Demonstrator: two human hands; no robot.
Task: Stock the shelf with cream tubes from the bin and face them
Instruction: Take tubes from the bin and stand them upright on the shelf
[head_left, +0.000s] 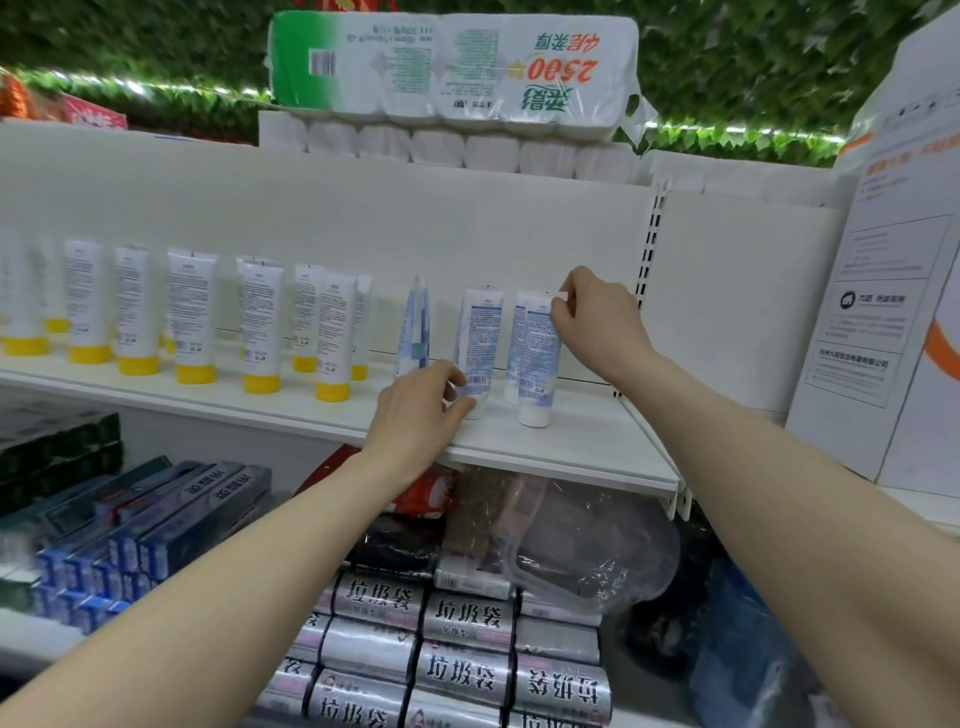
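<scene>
While yellow-capped tubes (192, 317) crowd the shelf (571, 441), left hand (421, 410) and right hand (597, 317) each pinch blue-printed tubes (480, 343).

white cream tubes with blue print stand cap-down on the white shelf (571, 447), toward its right end. one tube (480, 343) stands upright with its back label and barcode facing out. right of it, a front tube (540, 364) stands just ahead of another tube (516, 338), nearly touching it. left of these, a side-on tube (414, 327) shows only its narrow edge.
</scene>
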